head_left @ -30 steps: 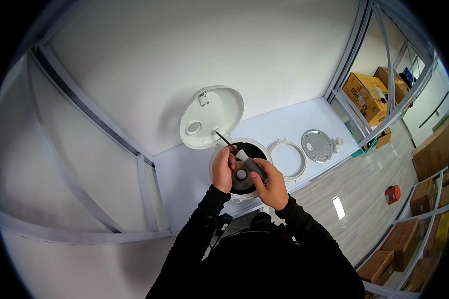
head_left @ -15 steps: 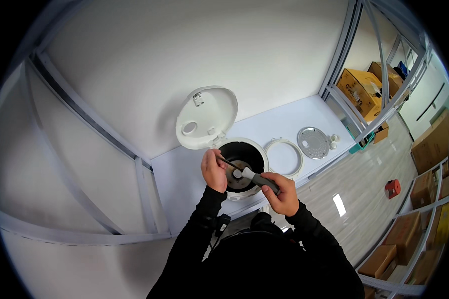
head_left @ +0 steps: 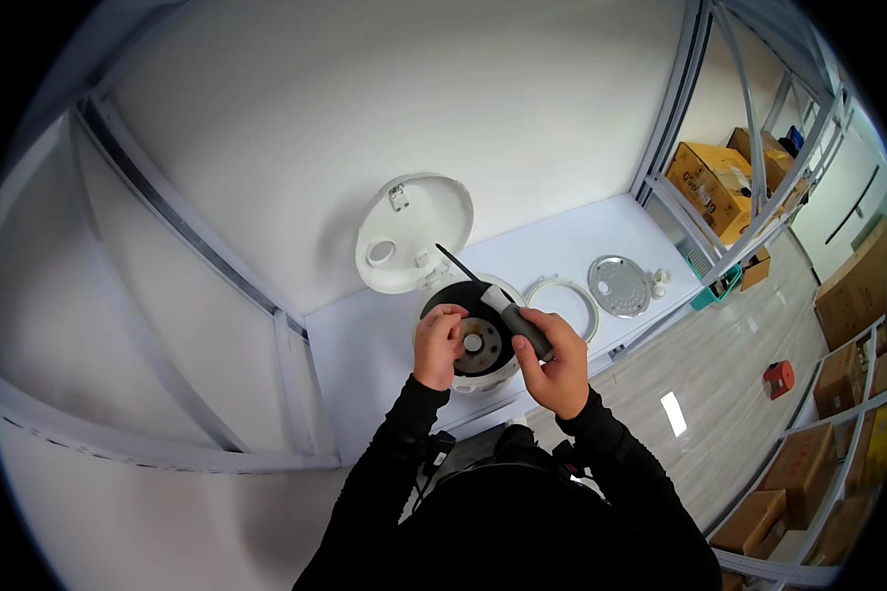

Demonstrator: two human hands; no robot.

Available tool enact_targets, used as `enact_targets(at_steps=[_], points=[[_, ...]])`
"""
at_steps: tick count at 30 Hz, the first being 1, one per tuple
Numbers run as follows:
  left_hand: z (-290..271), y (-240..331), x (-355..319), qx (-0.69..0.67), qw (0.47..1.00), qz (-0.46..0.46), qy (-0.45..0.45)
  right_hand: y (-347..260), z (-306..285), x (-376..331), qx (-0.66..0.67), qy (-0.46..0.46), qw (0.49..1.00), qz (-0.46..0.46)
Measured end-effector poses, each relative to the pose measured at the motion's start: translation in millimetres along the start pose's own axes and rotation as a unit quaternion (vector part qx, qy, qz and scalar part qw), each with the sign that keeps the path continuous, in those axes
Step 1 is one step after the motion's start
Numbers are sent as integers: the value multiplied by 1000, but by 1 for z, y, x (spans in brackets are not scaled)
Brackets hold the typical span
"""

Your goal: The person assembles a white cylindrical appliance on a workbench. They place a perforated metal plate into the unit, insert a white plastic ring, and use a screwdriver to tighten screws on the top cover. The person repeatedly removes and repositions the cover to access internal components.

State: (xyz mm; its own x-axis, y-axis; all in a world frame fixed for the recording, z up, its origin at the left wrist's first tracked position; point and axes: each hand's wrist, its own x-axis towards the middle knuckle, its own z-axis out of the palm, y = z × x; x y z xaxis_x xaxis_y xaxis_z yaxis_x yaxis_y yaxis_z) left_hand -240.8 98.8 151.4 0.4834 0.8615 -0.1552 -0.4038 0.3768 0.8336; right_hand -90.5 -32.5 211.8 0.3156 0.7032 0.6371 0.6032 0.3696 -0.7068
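White walls close in a white tabletop (head_left: 581, 251) that runs from the near left to the far right, with grey metal framing along its edges.

At the near edge of that tabletop stands an open rice cooker (head_left: 473, 340), a round white body with a dark inside and a round metal plate at the bottom. Its white lid (head_left: 412, 233) stands tipped up on the far left side. The left hand (head_left: 439, 345) rests on the cooker's left rim, fingers curled over the edge and reaching inside; whether they pinch anything cannot be told. The right hand (head_left: 554, 362) is closed around the grey handle of a screwdriver (head_left: 498, 300), whose thin dark shaft slants up and left toward the lid, above the cooker's opening.

Just right of the cooker lies a white ring (head_left: 563, 303) flat on the table. Farther right lies a round perforated metal disc (head_left: 620, 286). Beyond the table, on the right, cardboard boxes (head_left: 712, 177) sit on shelving.
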Motion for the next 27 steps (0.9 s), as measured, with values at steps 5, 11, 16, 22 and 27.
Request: enact_targets(at_steps=[5, 11, 16, 22, 27], points=[[32, 14, -7, 13, 999, 20, -32, -8, 5, 27, -38, -11, 999, -26], [40, 26, 1, 18, 994, 94, -52, -13, 18, 52, -31, -17, 999, -22], [42, 29, 13, -22, 994, 104, -17, -12, 25, 58, -46, -33, 997, -44], [42, 37, 22, -44, 990, 129, -29, -14, 25, 65, -65, -29, 996, -54], [40, 37, 32, -2, 990, 141, -9, -14, 27, 67, -63, -30, 996, -49]])
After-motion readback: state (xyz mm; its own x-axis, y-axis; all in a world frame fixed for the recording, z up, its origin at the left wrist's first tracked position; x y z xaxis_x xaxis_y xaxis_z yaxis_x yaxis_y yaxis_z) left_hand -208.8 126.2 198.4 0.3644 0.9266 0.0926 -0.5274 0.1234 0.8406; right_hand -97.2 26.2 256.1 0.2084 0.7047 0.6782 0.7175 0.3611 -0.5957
